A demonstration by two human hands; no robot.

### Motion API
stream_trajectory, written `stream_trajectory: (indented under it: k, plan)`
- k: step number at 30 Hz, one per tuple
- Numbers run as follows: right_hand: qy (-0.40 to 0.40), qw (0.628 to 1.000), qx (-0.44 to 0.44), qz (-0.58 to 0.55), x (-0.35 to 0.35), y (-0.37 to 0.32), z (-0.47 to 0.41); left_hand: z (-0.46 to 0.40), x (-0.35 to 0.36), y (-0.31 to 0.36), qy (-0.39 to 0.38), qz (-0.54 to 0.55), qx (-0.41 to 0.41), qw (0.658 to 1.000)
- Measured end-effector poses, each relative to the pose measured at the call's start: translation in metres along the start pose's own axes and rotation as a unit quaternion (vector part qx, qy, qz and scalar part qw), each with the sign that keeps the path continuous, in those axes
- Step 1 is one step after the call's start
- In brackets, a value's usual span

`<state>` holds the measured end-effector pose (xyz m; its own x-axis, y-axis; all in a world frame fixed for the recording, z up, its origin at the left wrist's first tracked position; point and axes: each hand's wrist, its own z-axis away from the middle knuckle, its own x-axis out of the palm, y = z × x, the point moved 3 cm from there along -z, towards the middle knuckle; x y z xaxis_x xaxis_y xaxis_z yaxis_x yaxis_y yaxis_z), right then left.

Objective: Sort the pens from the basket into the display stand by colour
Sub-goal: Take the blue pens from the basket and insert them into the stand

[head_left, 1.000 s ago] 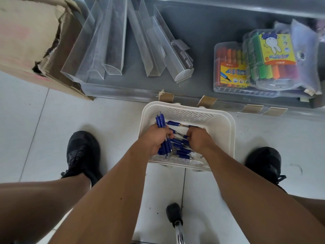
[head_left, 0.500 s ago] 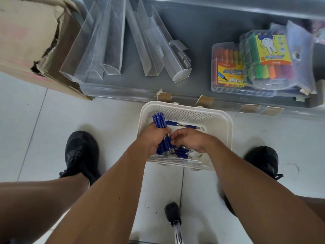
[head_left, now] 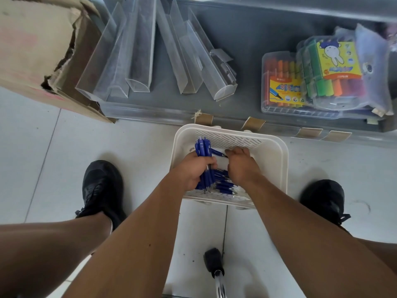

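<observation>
A white slotted basket (head_left: 277, 155) sits on the floor between my feet, against a low grey shelf. My left hand (head_left: 193, 169) grips a bundle of blue pens (head_left: 203, 147) upright inside the basket; their caps stick out above my fist. My right hand (head_left: 240, 164) reaches to the far side of the basket and pinches a single blue pen (head_left: 218, 152) lying crosswise. Several more loose blue pens (head_left: 224, 186) lie at the basket's near end. Clear acrylic display troughs (head_left: 137, 61) lie on the shelf behind.
A torn cardboard box (head_left: 38, 50) stands at the left. Packs of coloured markers (head_left: 318, 78) lie at the right of the grey shelf (head_left: 236, 39). My black shoes (head_left: 101, 186) flank the basket on white tiles. A black-tipped metal leg (head_left: 214, 263) stands near the bottom.
My right hand moved from the loose pens at the near end to the far side of the basket and took hold of the crosswise pen. The left hand kept its bundle.
</observation>
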<state>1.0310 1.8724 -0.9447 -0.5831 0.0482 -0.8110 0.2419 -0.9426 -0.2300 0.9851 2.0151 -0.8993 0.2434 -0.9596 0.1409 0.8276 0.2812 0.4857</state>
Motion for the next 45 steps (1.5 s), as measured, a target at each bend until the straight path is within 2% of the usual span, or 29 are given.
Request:
stream_trajectory:
  k: [5,12,14,17,19,22,26,31,38,45]
  plan:
    - [-0.008,0.998,0.027,0.051,0.003,0.002,0.006,-0.002,-0.001,0.001,0.008,-0.009,0.003,1.000]
    - [-0.049,0.998,0.024,0.044,-0.001,0.001,0.006,-0.003,0.001,0.000,0.015,-0.008,0.002,1.000]
    - [-0.042,0.999,0.019,-0.018,-0.002,0.001,0.005,-0.003,0.000,0.000,0.016,-0.009,0.004,1.000]
    - [-0.057,0.980,0.040,-0.187,-0.009,0.002,0.007,-0.002,-0.002,0.001,0.017,-0.003,0.005,1.000]
    - [-0.100,0.950,0.049,-0.290,-0.016,0.000,0.011,0.001,-0.002,0.003,0.009,-0.003,0.004,1.000]
    - [-0.169,0.882,0.046,-0.437,-0.027,-0.008,0.018,0.006,0.001,0.005,-0.014,0.004,0.014,1.000]
    - [-0.188,0.856,0.030,-0.481,-0.038,-0.014,0.025,0.012,0.003,0.009,-0.027,0.015,0.037,0.999]
    - [-0.155,0.868,-0.008,-0.472,-0.061,-0.019,0.036,0.025,0.003,0.016,-0.049,0.009,0.058,0.997]
    - [-0.086,0.899,-0.048,-0.426,-0.094,-0.024,0.048,0.043,0.009,0.035,-0.071,-0.071,0.121,0.988]
    - [-0.011,0.903,-0.086,-0.422,-0.141,-0.027,0.066,0.072,0.024,0.067,-0.112,-0.106,0.204,0.967]
